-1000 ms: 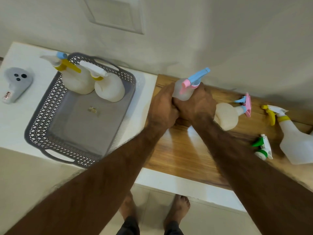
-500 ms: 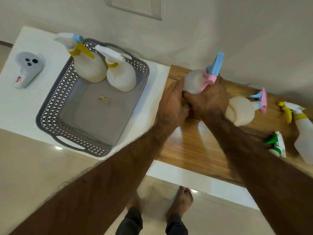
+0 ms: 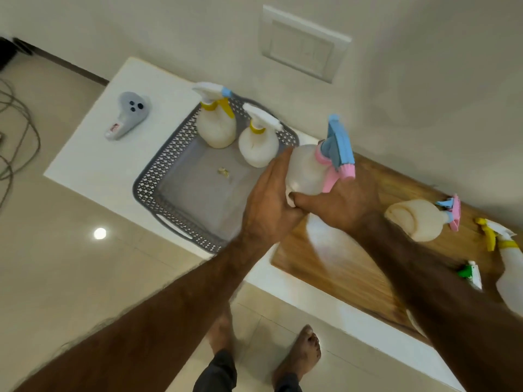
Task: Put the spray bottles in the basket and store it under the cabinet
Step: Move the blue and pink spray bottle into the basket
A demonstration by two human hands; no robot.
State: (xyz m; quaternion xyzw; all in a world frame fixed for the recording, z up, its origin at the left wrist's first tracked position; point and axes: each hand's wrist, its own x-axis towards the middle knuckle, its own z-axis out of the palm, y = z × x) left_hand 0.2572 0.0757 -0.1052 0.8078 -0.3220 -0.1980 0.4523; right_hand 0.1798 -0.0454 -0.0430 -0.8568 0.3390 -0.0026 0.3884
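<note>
A: Presently, both hands on one bottle. The left hand [image 3: 268, 205] is wrapped round the near side of the pink-and-blue spray bottle [image 3: 307, 171]; the right hand [image 3: 339, 205] is closed under its base, thumb pressing the bottom edge. Neither hand is spread.

B: Why two hands for one bottle?

A: My reading: the body is round and smooth, so a hold from below plus one from the side keeps it from turning. It is carried upright, nozzle up, clear of the surface, just at the right rim of the basket [image 3: 147, 190].

B: Contents of the basket?

A: Two yellow-collared bottles [image 3: 218, 128] [image 3: 258, 148], both upright, side by side against the far wall. That packing leaves the near floor bare, likely on purpose, since more must fit. A small scrap [image 3: 223, 172] lies on the floor of it.

B: What remains outside?

A: On the wooden counter [image 3: 353, 267]: one pink-capped bottle [image 3: 418, 220] lying on its side, one yellow-collared bottle [image 3: 509, 273] at the frame edge, and a loose green-and-white spray head [image 3: 470, 272] between them. Well apart from the basket.

B: Anything unrelated?

A: A grey handheld device [image 3: 128, 116] on the white top [image 3: 93, 162], left of the basket. Not touched.

B: Progress?

A: Judged under halfway; storing under the cabinet not yet started.
</note>
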